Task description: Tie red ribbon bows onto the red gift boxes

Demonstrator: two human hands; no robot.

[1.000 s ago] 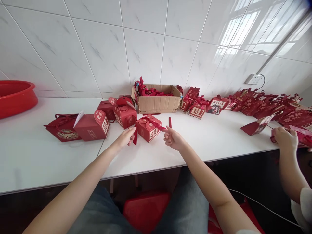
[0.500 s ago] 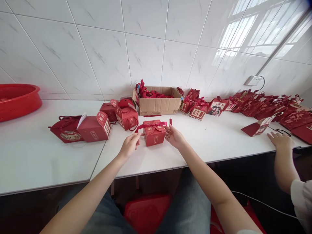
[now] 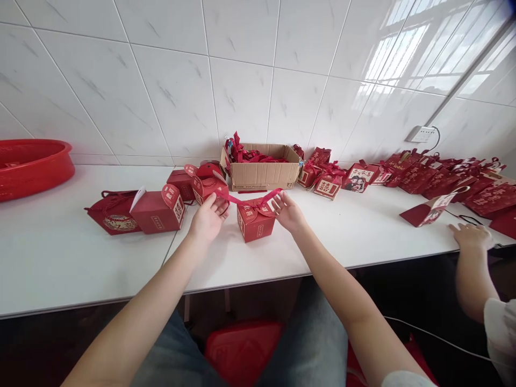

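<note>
A small red gift box with gold print stands on the white table in front of me. Across its folded top runs a red ribbon, crossed or knotted at the middle. My left hand pinches one ribbon end, held up to the left of the box. The other end slants up to my right hand, pinched between thumb and finger at the box's right. Both ends look taut and lifted off the lid. Behind my left hand sits another red box with its rounded flaps up.
A cardboard carton full of red ribbons stands against the tiled wall. Two red boxes are at left, near a red basin. Many red gift bags line the right side, where another person's hand rests at the table edge.
Both hands have risen, drawing the ribbon ends up and outward from the box top. My left hand has moved up and slightly left. The box stays in place.
</note>
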